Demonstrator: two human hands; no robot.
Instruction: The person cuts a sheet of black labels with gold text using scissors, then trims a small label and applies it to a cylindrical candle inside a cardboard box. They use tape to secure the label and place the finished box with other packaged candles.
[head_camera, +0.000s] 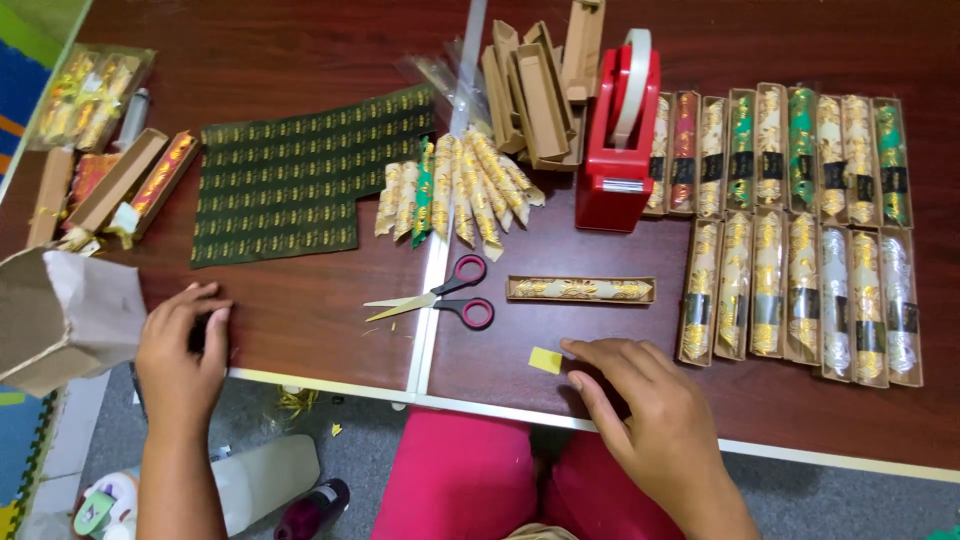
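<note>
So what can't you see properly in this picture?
- Head view: the left hand covers something small and dark; what it is stays hidden.
- The paper bag is cut off by the left edge; its inside is out of sight.
- The print on the green sheet is too small to make out.
- The right hand's palm side faces down, hidden.

- Open narrow cardboard tray (581, 289) at table centre, gold-patterned roll inside.
- Two rows of boxed rolls (800, 235) at right: gold, red, green, silver, each with a dark label band.
- Empty brown cartons (535, 90) piled at top centre.
- Dark green label sheet (300, 175) with gold marks, lying flat at left.
- Small yellow sticker (545, 360) just beside the right hand (640, 410).
- Clear-wrapped bundle (85, 95) at far left corner.
</note>
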